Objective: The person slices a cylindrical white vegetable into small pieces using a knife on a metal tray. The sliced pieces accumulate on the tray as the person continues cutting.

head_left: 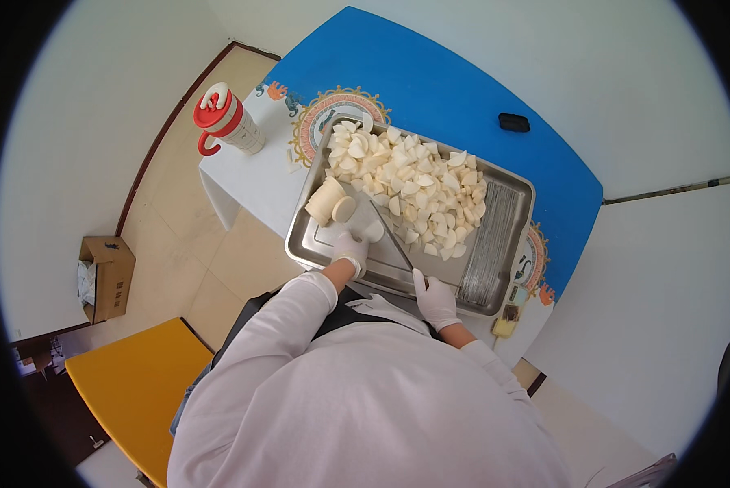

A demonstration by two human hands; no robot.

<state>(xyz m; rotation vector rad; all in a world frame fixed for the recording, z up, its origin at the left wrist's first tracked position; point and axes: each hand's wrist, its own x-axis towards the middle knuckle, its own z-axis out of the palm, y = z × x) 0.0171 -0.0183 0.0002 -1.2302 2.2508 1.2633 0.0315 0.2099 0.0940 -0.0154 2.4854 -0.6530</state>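
Observation:
My right hand (436, 300), in a white glove, grips a kitchen knife (392, 236) by its handle, with the blade pointing away to the upper left. My gloved left hand (349, 249) is left of the blade, its fingers on a pale round vegetable slice (373, 232). Both hands work at a metal tray (298, 240). Just beyond my left hand lies a stack of round slices (325, 201), with one slice (343, 209) leaning at its side. A large heap of cut white pieces, seemingly radish (411, 177), covers the far part of the tray.
A grey streaked strip (490, 244) fills the tray's right end. On the blue-and-white tablecloth (426, 73) stand a red-lidded tumbler (229, 122), a small black object (514, 122) and a phone-like item (509, 317). A cardboard box (110, 279) and a yellow table (136, 390) are at left.

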